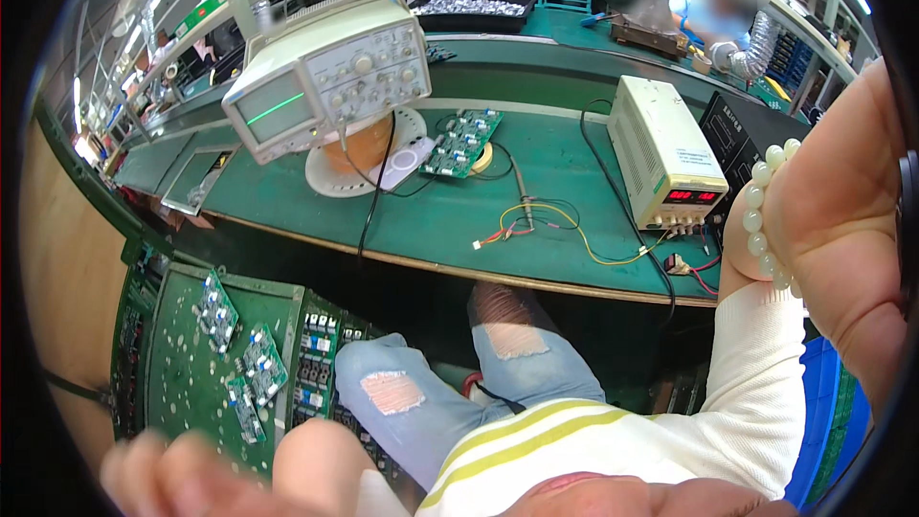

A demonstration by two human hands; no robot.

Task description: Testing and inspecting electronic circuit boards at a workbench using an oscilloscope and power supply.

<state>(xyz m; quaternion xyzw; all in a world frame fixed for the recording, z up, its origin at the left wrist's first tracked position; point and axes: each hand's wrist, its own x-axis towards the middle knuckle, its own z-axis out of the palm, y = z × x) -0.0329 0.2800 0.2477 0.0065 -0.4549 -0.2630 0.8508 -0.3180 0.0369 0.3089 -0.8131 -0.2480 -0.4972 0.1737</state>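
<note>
My right hand is raised close to the camera at the right, with a bracelet of pale beads at its wrist. Its palm side shows, but the fingers run out of the picture, so what they do is hidden. Low at the left edge, my left hand is smeared by motion, and its grip cannot be made out. Nearest to it are several green circuit boards lying on a green panel. Another circuit board lies on the green workbench, away from both hands.
An oscilloscope showing a green trace sits tilted on an orange and white stand. A power supply with red digits stands at the bench's right. Thin leads trail over the bench. Beyond, co-workers sit near a black tray.
</note>
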